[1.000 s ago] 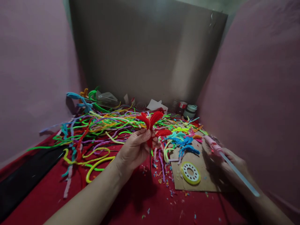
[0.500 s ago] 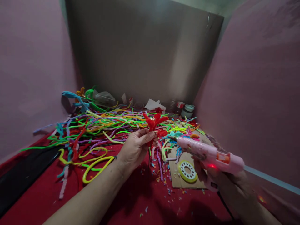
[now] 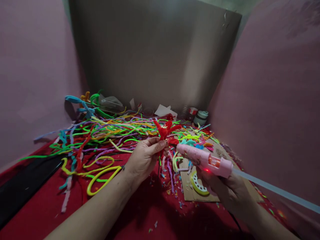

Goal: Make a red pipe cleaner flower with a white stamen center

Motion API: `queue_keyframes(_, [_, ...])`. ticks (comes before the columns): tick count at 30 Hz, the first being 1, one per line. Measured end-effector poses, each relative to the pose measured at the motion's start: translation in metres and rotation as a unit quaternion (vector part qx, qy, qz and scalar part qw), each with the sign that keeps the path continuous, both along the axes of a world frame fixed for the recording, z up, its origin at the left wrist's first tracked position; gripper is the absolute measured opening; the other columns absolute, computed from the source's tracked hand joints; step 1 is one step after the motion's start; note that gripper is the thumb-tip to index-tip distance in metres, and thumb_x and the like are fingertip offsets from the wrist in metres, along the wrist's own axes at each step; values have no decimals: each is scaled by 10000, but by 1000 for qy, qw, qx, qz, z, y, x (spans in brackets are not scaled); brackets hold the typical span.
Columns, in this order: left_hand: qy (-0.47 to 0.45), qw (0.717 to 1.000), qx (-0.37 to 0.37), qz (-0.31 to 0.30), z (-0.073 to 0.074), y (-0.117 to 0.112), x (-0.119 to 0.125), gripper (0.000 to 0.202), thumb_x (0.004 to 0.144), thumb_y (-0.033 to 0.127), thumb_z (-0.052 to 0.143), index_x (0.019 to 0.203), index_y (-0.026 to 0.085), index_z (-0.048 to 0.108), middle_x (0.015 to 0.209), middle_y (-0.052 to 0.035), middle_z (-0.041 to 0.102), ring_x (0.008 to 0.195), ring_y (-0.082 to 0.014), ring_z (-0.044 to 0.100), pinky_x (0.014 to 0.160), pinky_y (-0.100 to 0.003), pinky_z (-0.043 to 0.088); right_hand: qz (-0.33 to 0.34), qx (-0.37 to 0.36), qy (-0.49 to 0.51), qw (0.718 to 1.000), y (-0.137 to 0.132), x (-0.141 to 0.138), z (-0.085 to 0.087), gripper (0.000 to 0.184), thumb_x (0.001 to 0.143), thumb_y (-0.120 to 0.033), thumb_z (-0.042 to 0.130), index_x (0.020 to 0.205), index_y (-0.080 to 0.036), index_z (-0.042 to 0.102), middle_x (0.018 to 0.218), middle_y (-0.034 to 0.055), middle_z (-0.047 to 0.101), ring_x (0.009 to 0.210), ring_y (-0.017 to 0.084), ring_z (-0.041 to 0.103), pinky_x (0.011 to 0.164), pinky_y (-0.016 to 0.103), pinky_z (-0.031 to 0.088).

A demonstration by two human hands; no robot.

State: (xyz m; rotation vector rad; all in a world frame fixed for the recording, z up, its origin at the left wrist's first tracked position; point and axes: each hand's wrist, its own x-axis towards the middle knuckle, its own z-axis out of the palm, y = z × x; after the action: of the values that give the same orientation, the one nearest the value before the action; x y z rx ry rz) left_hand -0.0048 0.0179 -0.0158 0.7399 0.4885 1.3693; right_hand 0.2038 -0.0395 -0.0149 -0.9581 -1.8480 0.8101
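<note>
Between thumb and fingers of my left hand is the base of a red pipe-cleaner flower, petals up, with pale bits at its centre. My right hand is wrapped round a pink hot glue gun with a glowing red light and a long pale glue stick out of its back. The gun's front end points left at the flower's base; whether the nozzle touches it I cannot tell. Just below the petals, a separate-looking red piece shows between flower and gun.
Many coloured pipe cleaners are heaped across the red cloth. On the right lies a cardboard sheet with a yellow-rimmed white disc. Bottles and a lidded container stand at the back. Pink walls close in both sides.
My right hand has brought the glue gun leftward, nearer to the flower, and it now covers part of the yellow-rimmed disc. The left hand with the flower has stayed nearly in place.
</note>
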Motion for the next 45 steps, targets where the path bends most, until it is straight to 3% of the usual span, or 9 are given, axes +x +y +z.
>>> queue_keyframes(15, [8, 1000, 3, 6, -2, 2, -1, 123, 605, 126, 766, 675, 115, 666, 613, -4, 643, 569, -86, 569, 583, -196, 439, 13, 20, 8, 1000, 5, 2, -10, 244, 871, -244, 507, 1067, -253, 652, 657, 29, 652, 490, 155, 531, 427, 277, 469])
queue_keyframes(27, [3, 1000, -1, 2, -4, 3, 1, 115, 620, 112, 757, 692, 113, 668, 636, -8, 656, 583, -82, 580, 592, -187, 451, 7, -7, -3, 1000, 5, 10, -20, 297, 882, -284, 489, 1150, -270, 618, 767, 37, 693, 574, 191, 582, 497, 308, 493])
queue_keyframes(37, [23, 1000, -6, 14, 0, 1, 0, 153, 582, 136, 782, 637, 103, 643, 583, -12, 638, 539, -89, 565, 573, -205, 447, 10, 10, -54, 998, -3, 11, 1, 393, 855, -294, 530, 1247, -269, 550, 1063, 58, 677, 907, 253, 627, 781, 364, 529])
queue_keyframes(41, [20, 1000, -6, 18, 2, 0, 0, 160, 574, 134, 784, 630, 105, 637, 586, -12, 633, 540, -89, 560, 563, -208, 444, -35, 47, -49, 997, -1, 25, -5, 371, 838, -259, 549, 1208, -283, 577, 1003, 47, 692, 848, 238, 637, 719, 342, 541])
queue_keyframes(45, [18, 1000, -5, 21, 2, -1, 1, 167, 567, 133, 787, 633, 100, 637, 582, -6, 623, 536, -87, 557, 561, -211, 449, -121, 116, -114, 979, 15, 52, -20, 357, 823, -316, 551, 1172, -257, 594, 1051, 70, 664, 868, 255, 627, 684, 359, 528])
